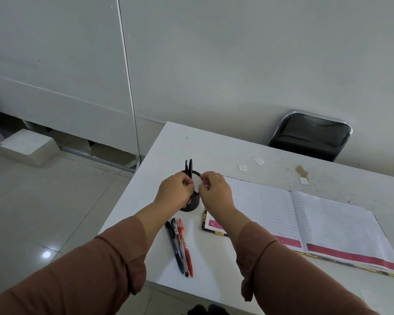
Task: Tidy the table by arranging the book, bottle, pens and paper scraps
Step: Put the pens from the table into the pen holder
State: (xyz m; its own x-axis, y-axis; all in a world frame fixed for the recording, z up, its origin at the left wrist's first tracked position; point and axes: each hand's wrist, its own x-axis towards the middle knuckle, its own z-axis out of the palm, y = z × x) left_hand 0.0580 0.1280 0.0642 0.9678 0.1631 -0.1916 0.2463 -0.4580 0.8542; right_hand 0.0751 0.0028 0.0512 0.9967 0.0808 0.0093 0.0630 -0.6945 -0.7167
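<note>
A black mesh pen cup (194, 202) stands near the table's left edge with two black pens (188, 166) upright in it. My left hand (175, 192) grips the cup's left side. My right hand (215, 190) pinches the cup's rim on the right. Three loose pens (179, 245), two black and one red, lie side by side in front of the cup. An open lined book (305, 221) lies to the right. Several paper scraps lie behind the book, such as one (243, 168) and another (259, 160). No bottle is in view.
The white table (214, 146) ends at a corner just left of the cup, with tiled floor (43, 212) below. A black folding chair (312, 135) stands behind the table at the right. A white box (27, 146) sits on the floor at the left wall.
</note>
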